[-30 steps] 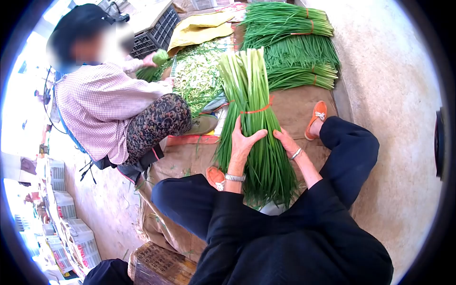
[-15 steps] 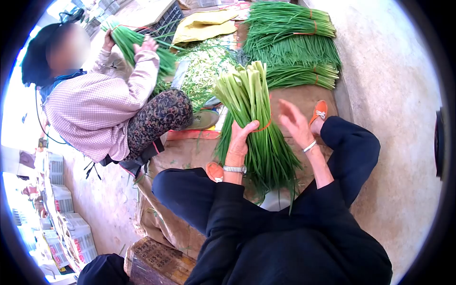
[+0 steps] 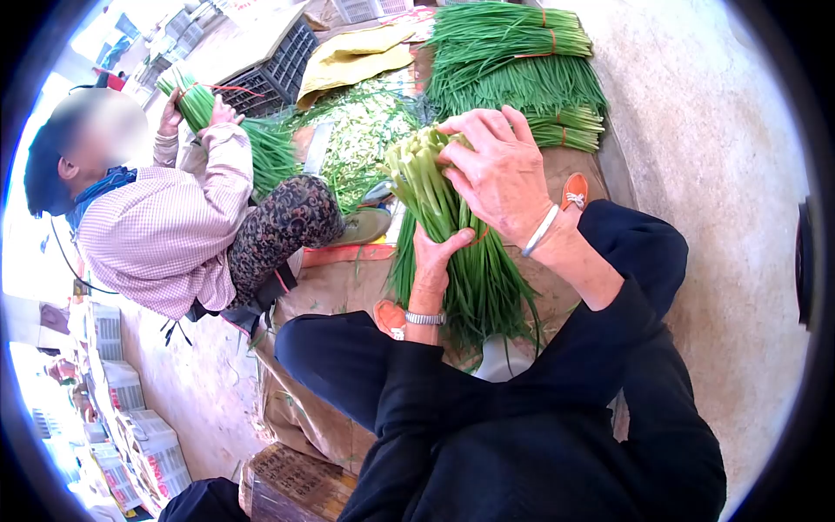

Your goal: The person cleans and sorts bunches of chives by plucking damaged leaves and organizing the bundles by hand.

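A bunch of garlic chives (image 3: 487,278) stands tilted before me, its pale cut ends up and green leaves hanging down. My left hand (image 3: 435,261) is closed around its middle, thumb across the front beside an orange band. Over the top of the bunch is my right hand (image 3: 500,178), palm down with fingers bent and spread. Its fingertips touch the pale stem ends; the palm side is hidden.
Banded chive bunches (image 3: 513,78) are stacked ahead to the right. Trimmings (image 3: 365,130) lie beside a yellow sack (image 3: 357,61) and a black crate (image 3: 283,65). At left, a seated person (image 3: 165,226) holds another bunch (image 3: 200,104). A wooden block (image 3: 300,478) is below.
My right hand has moved up and left from beside the bunch onto its stem ends. The left hand keeps its hold. The person at left has shifted their bunch slightly.
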Tool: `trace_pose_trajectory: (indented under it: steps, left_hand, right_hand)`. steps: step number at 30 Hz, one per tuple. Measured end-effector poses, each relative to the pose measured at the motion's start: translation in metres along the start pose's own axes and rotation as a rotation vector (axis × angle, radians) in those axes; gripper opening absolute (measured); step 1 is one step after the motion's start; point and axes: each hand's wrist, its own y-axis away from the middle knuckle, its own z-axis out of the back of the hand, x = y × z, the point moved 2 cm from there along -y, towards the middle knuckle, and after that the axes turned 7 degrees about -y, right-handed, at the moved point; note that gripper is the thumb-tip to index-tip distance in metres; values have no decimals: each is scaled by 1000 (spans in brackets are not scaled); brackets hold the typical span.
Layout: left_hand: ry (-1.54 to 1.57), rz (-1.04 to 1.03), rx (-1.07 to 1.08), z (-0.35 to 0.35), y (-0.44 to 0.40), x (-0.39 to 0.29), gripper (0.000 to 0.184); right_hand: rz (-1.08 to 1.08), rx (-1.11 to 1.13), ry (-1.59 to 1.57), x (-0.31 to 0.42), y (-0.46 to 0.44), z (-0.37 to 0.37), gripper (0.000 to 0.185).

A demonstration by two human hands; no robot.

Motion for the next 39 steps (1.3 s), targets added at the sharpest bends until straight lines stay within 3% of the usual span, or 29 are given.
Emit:
trace_pose_trajectory:
  steps: [12,14,18,25,27,33,35,36,39]
  left_hand:
    - [-98,-8,-95,0,4,6,77]
    - [-256,-103,-115,1,3,10,68]
    - [-301,-138,-116,0,4,16,76]
    - [-391,-141,-126,3,4,23,82]
    - [-444,-229,-133,3,3,23,85]
    - [-386,-224,-114,-3,8,23,87]
    - [-432,-199,-119,-3,11,21,87]
    - [-434,-186,-123,-2,11,21,87]
    - [-468,-186,-147,5,8,30,87]
  right_hand:
    - [-163,-22,-2,-10,13,-11,16]
    - [-174,-17,-30,-12,15,-12,15]
    - [-151,-8,-109,-21,22,-17,12]
    - [-63,-117,-109,-22,31,-22,10]
    - [-46,-142,-93,-22,31,-23,11]
    - [-39,-364,-160,-34,11,-7,6]
    - [-55,-485,-269,-51,-7,8,7]
    - [-204,-521,-475,-64,-16,15,12]
    - [-362,-605,-1253,-77,-48,61,26]
